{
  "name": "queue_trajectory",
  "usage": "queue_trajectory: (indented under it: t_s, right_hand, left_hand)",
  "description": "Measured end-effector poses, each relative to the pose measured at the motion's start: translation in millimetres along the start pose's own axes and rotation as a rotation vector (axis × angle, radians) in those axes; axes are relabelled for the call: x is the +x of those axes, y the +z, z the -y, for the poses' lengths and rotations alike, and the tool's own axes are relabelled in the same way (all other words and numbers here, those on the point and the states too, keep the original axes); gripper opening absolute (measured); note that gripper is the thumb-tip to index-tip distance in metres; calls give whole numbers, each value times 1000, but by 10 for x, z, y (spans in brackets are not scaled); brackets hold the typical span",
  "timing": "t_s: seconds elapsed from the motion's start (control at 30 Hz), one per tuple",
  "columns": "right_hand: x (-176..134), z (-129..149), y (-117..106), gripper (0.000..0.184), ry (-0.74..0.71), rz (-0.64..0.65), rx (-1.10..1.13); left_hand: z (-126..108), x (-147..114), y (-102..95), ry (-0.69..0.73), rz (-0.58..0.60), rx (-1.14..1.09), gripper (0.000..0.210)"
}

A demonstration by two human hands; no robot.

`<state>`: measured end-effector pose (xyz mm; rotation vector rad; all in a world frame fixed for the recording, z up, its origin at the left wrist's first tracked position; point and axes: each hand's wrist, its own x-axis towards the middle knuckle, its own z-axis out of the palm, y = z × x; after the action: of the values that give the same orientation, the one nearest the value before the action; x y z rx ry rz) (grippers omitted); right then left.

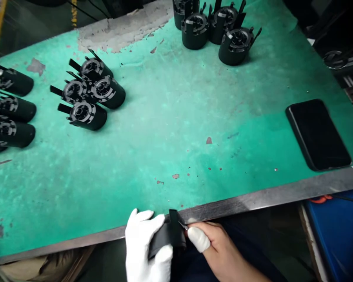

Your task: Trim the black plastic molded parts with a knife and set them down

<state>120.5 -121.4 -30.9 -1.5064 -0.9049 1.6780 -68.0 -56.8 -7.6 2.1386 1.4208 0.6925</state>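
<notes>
In a white glove, my left hand grips a black cylindrical plastic housing at the table's front edge. The housing lies tilted on its side, and an upright tab rises at its right end. My right hand is bare except for a white cover on the thumb. It pinches a small tool with a thin metal tip, which meets the housing beside the tab. Most of the tool's handle is hidden in the fingers, so its exact kind does not show.
Similar black housings stand in groups on the green table: one group at left centre, another at the far left, a third at the back. A black phone lies at right. Below it is a blue surface.
</notes>
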Motion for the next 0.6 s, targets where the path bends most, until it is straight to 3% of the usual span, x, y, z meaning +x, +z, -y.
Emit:
queue_trajectory:
  t_s: [0.33, 0.43, 0.53, 0.6]
  right_hand:
    - [-13, 44, 42, 41, -50, -32, 81]
    - [-93, 2, 81, 26, -111, -19, 94]
    - [-113, 10, 120, 58, -164, -23, 81]
    - [-99, 60, 115, 53, -215, -48, 69]
  left_hand:
    - [52, -17, 45, 35, -40, 35, 30]
    - [34, -14, 62, 9, -48, 41, 28]
    - [-25, -37, 45, -47, -52, 38, 26]
    - [-86, -63, -13, -115, -45, -32, 30]
